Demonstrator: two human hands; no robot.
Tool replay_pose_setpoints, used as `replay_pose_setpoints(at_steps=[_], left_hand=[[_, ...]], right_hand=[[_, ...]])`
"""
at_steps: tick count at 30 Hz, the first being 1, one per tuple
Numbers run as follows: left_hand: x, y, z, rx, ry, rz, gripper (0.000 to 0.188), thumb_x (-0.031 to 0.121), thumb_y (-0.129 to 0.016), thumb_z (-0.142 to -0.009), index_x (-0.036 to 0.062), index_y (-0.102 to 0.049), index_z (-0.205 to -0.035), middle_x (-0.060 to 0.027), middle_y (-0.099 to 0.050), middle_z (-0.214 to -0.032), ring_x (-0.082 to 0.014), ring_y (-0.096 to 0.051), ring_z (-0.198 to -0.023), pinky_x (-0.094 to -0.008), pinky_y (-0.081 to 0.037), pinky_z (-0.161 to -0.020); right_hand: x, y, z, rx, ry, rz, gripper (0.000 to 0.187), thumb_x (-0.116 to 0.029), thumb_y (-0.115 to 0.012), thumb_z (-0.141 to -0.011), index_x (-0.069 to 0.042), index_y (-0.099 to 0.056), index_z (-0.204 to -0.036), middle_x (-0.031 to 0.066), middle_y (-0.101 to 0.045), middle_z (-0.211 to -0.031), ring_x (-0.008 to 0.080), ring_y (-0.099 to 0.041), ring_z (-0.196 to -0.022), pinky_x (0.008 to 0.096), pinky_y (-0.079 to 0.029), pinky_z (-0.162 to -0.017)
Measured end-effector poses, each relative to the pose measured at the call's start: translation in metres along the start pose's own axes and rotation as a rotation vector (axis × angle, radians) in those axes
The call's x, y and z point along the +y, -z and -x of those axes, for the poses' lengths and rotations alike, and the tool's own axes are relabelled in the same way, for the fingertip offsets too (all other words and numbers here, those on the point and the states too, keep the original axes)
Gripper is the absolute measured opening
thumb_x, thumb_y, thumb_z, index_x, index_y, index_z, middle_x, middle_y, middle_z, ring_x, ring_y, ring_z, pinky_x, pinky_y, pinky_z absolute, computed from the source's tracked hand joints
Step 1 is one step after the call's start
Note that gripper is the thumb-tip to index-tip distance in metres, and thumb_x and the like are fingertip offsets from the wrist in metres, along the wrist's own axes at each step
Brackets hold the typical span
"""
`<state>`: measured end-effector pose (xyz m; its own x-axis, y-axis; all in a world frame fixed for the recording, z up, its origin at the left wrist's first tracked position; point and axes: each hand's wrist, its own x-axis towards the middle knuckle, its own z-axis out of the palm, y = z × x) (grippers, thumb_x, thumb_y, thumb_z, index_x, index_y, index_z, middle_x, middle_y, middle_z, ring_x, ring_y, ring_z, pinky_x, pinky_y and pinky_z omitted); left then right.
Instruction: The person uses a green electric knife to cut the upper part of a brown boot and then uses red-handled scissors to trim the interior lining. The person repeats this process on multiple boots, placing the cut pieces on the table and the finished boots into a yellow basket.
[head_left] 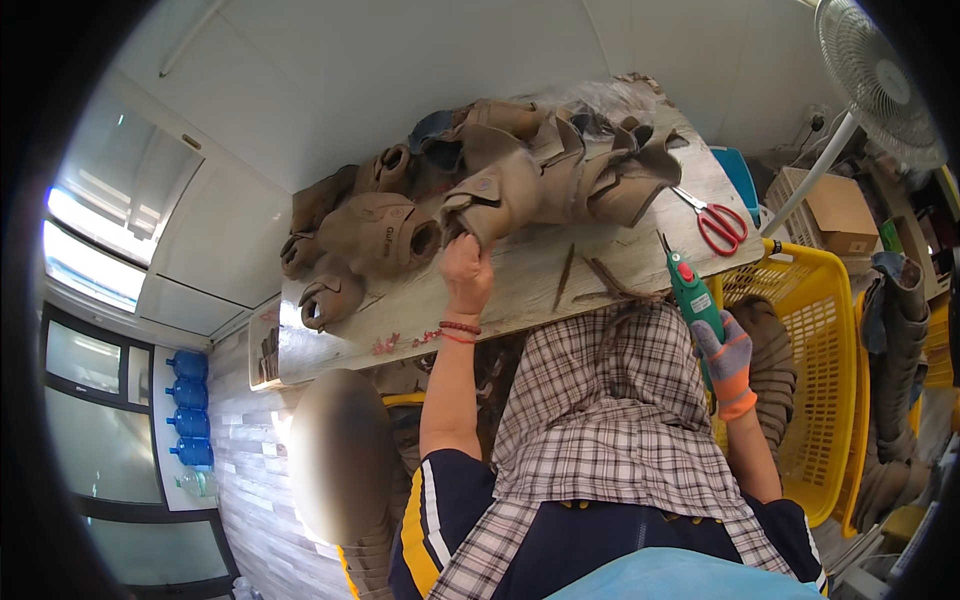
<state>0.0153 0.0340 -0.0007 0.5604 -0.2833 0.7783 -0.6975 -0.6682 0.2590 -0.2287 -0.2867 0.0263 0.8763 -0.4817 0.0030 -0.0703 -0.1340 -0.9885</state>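
My bare left hand [466, 270], with red bead strings at the wrist, is closed on the lower edge of a brown shoe upper [508, 190], which is lifted and slightly blurred over the table. My right hand [728, 358], in a grey and orange glove, grips a green handheld power tool [692, 296]. The tool has a red button and a narrow dark tip pointing up and away. It is held beside the table's front edge, apart from the shoe upper. More brown shoe uppers [370, 232] lie piled behind and to the left.
Red-handled scissors [722, 228] lie at the right of the pale table [520, 285]. Dark trimmed strips [600, 280] are near its front edge and my checked apron [600, 400]. Yellow baskets [815, 350] stand at my right, a white fan [885, 85] beyond. Blue water bottles [190, 395] stand far left.
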Motion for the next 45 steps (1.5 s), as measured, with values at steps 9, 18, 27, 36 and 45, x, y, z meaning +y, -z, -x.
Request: replay_pose_setpoints(at_steps=[9, 18, 27, 36, 45], left_hand=[[0.018, 0.122, -0.033, 0.55, 0.753, 1.48, 0.036, 0.008, -0.057, -0.092, 0.0003, -0.051, -0.127, -0.0124, -0.057, -0.126, -0.0278, -0.055, -0.113, -0.0399, -0.042, -0.101], [0.028, 0.183, -0.046, 0.393, 1.175, 1.764, 0.033, 0.011, -0.05, -0.095, -0.0067, -0.049, -0.123, -0.0202, -0.056, -0.125, -0.0311, -0.054, -0.117, -0.0456, -0.044, -0.101], [0.051, 0.169, -0.047, 0.169, 1.198, 2.072, 0.034, 0.011, -0.048, -0.096, -0.0062, -0.047, -0.125, -0.0222, -0.054, -0.126, -0.0332, -0.053, -0.117, -0.047, -0.044, -0.102], [0.073, 0.144, -0.041, 0.232, 1.265, 2.006, 0.033, 0.011, -0.047, -0.096, -0.0058, -0.048, -0.125, -0.0209, -0.053, -0.128, -0.0318, -0.052, -0.119, -0.0446, -0.042, -0.103], [0.117, 0.145, -0.039, 0.248, 1.003, 1.954, 0.037, 0.011, -0.044, -0.097, -0.0046, -0.044, -0.131, -0.0171, -0.049, -0.135, -0.0286, -0.048, -0.125, -0.0433, -0.037, -0.108]], right_hand=[[0.0, -0.011, -0.01, -0.044, 0.291, 0.282, 0.045, -0.034, -0.079, -0.076, 0.0, -0.064, -0.101, 0.0073, -0.066, -0.072, 0.0119, -0.062, -0.062, 0.0257, -0.05, -0.058], [-0.06, -0.023, -0.002, -0.077, 0.711, 0.492, 0.052, -0.035, -0.085, -0.063, -0.003, -0.066, -0.098, 0.0131, -0.065, -0.074, 0.0292, -0.063, -0.066, 0.0352, -0.051, -0.061], [-0.077, -0.023, -0.003, 0.016, 1.044, 0.624, 0.058, -0.04, -0.086, -0.056, -0.004, -0.064, -0.095, 0.0082, -0.064, -0.069, 0.0246, -0.06, -0.058, 0.0341, -0.046, -0.054], [-0.072, -0.023, 0.002, 0.023, 1.062, 0.589, 0.058, -0.042, -0.086, -0.058, -0.003, -0.064, -0.094, 0.0089, -0.064, -0.067, 0.0259, -0.061, -0.057, 0.0343, -0.049, -0.055], [-0.083, -0.031, 0.007, -0.029, 1.007, 0.513, 0.054, -0.039, -0.086, -0.059, -0.005, -0.064, -0.096, 0.0104, -0.064, -0.07, 0.0264, -0.062, -0.059, 0.0345, -0.049, -0.055]])
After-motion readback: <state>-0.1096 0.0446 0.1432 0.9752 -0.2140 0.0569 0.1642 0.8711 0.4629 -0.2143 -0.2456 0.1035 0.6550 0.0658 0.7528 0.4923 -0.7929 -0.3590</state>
